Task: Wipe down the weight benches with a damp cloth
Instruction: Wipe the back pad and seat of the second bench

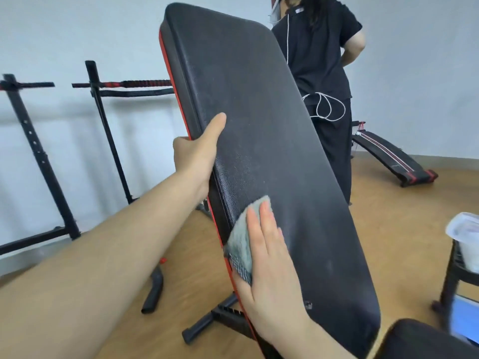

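Note:
A black padded bench backrest (261, 130) with a red side stripe stands steeply inclined in the middle of the view. My left hand (197, 154) grips its left edge, thumb lying on the front of the pad. My right hand (269, 257) presses a grey cloth (242, 244) flat against the lower left part of the pad, fingers straight. The pad's surface looks dull and streaked. The black seat pad (425, 340) shows at the bottom right corner.
A person in black (326, 73) stands just behind the backrest. Black squat stands (33, 156) line the left wall. A curved sit-up bench (394, 156) lies on the wooden floor at right. A white tub (466, 237) sits on a black stool at the right edge.

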